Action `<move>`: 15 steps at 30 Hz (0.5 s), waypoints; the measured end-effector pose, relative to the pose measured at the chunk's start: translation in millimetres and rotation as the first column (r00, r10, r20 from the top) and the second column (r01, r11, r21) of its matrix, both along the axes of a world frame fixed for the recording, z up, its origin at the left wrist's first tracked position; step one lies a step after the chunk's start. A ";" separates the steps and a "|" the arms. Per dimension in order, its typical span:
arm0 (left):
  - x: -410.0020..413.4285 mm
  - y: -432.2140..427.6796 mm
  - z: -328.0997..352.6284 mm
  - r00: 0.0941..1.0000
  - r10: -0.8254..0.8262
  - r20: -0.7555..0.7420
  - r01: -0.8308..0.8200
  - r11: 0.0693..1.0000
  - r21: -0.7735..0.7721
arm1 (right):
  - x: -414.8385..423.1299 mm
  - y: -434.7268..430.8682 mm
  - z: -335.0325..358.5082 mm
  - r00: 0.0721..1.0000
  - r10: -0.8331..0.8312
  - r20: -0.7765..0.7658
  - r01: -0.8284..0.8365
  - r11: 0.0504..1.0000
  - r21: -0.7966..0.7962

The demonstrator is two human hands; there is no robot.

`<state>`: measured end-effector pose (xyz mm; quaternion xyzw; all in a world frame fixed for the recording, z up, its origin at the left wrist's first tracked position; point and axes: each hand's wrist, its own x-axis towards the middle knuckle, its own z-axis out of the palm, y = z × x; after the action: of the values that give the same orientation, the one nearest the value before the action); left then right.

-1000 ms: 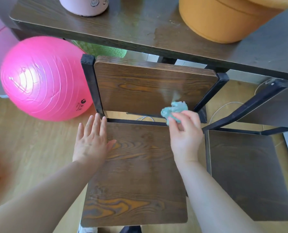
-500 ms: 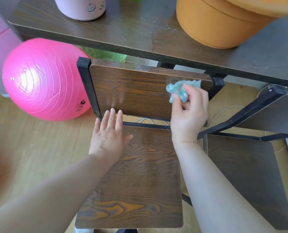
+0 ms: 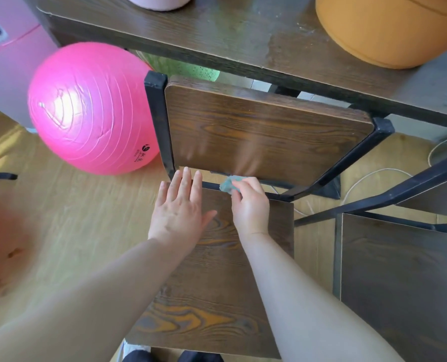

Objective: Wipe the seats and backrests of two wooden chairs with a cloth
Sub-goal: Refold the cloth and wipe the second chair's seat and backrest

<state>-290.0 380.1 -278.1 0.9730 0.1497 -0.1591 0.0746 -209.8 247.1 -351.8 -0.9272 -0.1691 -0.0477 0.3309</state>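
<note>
A wooden chair with a black metal frame stands below me; its backrest (image 3: 264, 131) tilts toward the table and its seat (image 3: 217, 296) lies under my arms. My right hand (image 3: 249, 205) pinches a small teal cloth (image 3: 228, 184) at the bottom edge of the backrest, near the rear of the seat. My left hand (image 3: 180, 207) rests flat on the seat's rear left part, fingers straight. A second chair's darker seat (image 3: 399, 283) lies to the right, its backrest mostly out of frame.
A dark wooden table (image 3: 243, 40) overhangs the chair backs, carrying an orange round tub (image 3: 389, 30) and a pale pink container (image 3: 159, 1). A large pink exercise ball (image 3: 89, 108) sits on the wooden floor at left. A white cable (image 3: 368, 178) lies on the floor between the chairs.
My right hand has come down and left with the cloth, from the backrest's upper right to its bottom edge. My left hand stays flat on the seat.
</note>
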 end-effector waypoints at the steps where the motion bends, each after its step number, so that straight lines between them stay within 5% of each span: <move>1: -1.2 0.5 0.9 1.000 0.000 -0.002 0.000 1.000 0.001 | -4.5 -3.8 -1.5 1.000 0.006 -0.015 -0.006 1.000 -0.018; 6: -6.6 1.9 11.4 1.000 -0.009 0.006 0.009 1.000 0.000 | -44.6 -21.4 32.7 0.999 0.046 -0.009 -0.045 0.998 0.048; 15: -11.1 9.0 34.5 0.998 -0.054 0.016 0.054 0.999 0.000 | -1.6 22.3 167.6 0.925 -0.092 0.369 -0.022 0.955 0.294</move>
<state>-301.0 389.1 -243.7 0.9779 0.1227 -0.1531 0.0718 -211.4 269.4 -184.2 -0.8440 -0.2039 -0.2564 0.4247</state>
